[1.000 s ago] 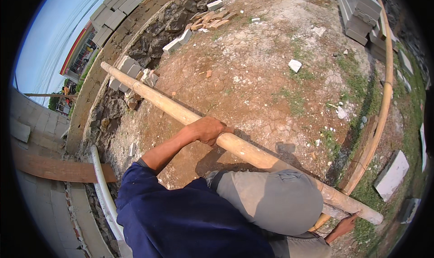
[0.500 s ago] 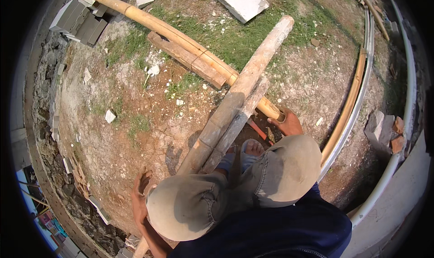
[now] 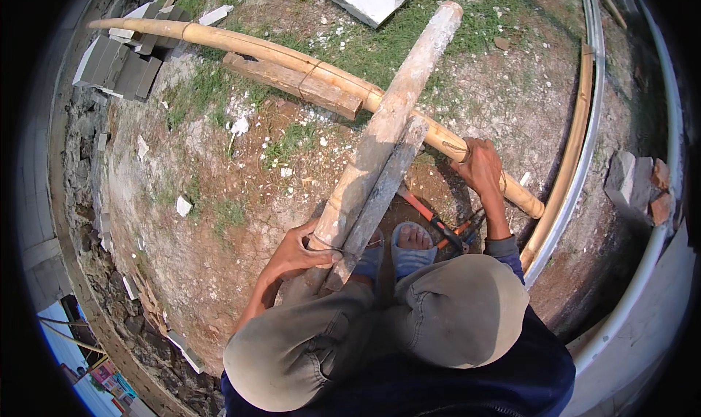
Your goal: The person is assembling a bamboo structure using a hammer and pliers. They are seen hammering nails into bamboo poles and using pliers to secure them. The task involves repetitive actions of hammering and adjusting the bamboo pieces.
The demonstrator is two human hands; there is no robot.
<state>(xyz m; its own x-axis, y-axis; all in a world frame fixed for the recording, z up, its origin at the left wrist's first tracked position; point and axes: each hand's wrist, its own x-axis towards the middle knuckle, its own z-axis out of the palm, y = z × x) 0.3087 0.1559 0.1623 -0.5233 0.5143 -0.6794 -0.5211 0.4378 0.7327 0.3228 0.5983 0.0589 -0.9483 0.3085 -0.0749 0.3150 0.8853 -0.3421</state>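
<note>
A long bamboo pole is lying across the dirt and grass, and a pale pole with a grey plank tied to it is leaning over it toward the crouching person. The left hand is gripping the pale pole's near end, fingers wrapped around it, while the right hand is clamping the bamboo pole; red-handled pliers are lying by the foot.

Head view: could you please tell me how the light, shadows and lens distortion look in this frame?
Head view: hard sunlight, short dark shadows under the grey dusty bamboo pole and left hand; the long yellow bamboo pole under the right hand bows with fisheye bending; black corners; everything in sharp focus.
</note>
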